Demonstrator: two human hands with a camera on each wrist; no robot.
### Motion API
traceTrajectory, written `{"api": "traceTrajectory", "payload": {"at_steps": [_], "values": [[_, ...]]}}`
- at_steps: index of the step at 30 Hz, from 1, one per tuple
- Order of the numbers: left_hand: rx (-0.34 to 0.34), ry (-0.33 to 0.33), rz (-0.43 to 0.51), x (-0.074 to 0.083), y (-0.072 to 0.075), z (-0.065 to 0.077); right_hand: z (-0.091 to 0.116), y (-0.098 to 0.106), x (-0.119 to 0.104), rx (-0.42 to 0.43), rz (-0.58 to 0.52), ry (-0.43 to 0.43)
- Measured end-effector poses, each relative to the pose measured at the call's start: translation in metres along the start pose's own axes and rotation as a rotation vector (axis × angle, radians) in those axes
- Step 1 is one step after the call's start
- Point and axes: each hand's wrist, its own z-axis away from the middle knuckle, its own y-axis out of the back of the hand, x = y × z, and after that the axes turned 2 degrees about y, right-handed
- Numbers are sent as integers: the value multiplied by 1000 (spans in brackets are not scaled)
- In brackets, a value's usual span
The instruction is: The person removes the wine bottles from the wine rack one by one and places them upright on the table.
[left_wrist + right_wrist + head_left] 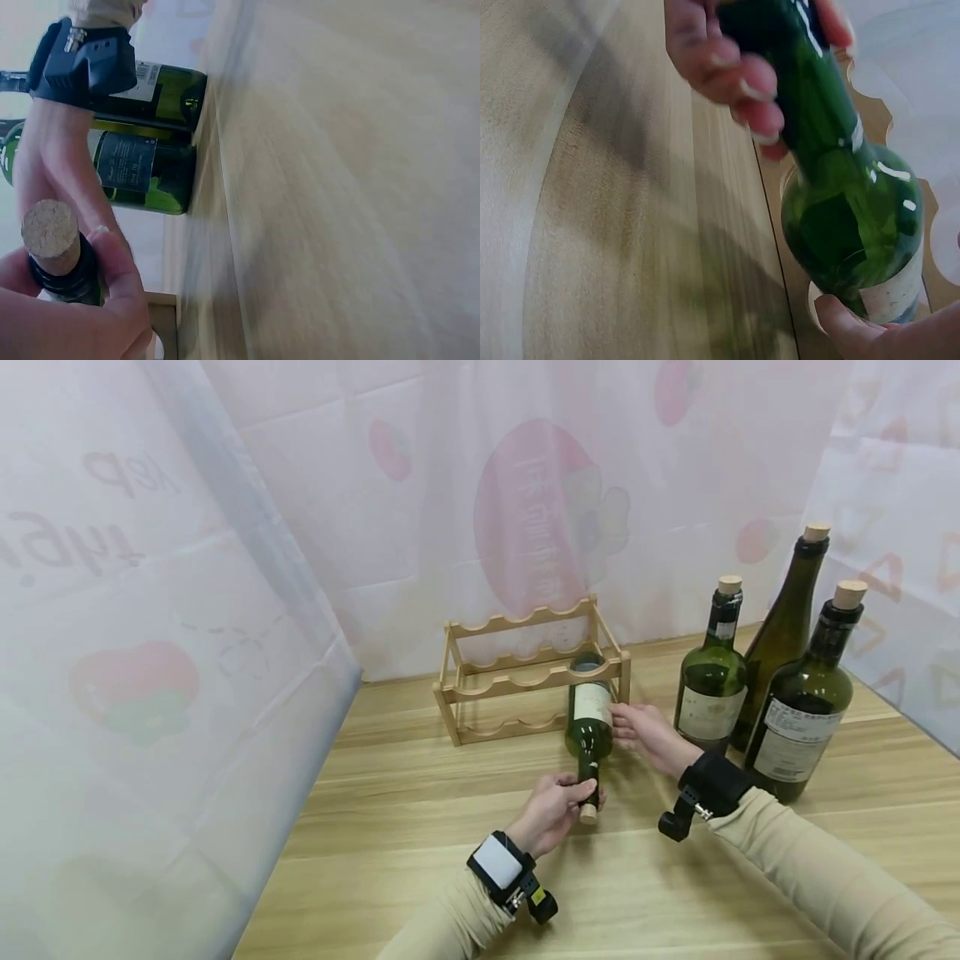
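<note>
A green corked wine bottle [591,739] lies with its base inside the right end of a wooden wine rack [498,687], below the upper front rail. Its neck points toward me. My left hand [551,814] grips the neck just behind the cork [51,229], thumb on top. At the bottle's right side, my right hand [648,735] touches the body near the pale label [592,702] with its fingers fairly straight. In the right wrist view, a digit of that hand [862,334] rests against the bottle's lower body. The bottle hides part of the rack's lower front rail.
Three corked bottles stand upright to the right of my right hand: a shorter green bottle [711,693], a tall slim bottle [783,610] and a dark labelled bottle [801,718]. Printed curtains [420,543] hang behind and beside the wooden table [390,827].
</note>
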Motion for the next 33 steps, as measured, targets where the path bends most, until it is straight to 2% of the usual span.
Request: {"api": "traceTrajectory", "payload": {"at_steps": [8, 16, 23, 28, 33], "values": [[-39, 29, -100, 4, 6, 31, -6, -1, 7, 4, -137, -56], [-34, 25, -138, 8, 8, 55, -11, -4, 14, -20, -146, -81], [-58, 27, -161, 8, 9, 70, -9, -5, 18, -18, -154, -110], [-111, 21, -200, 16, 11, 78, -5, -4, 20, -25, -176, -117], [-128, 5, -222, 25, 13, 83, 0, -7, 17, -48, -198, -116]]}}
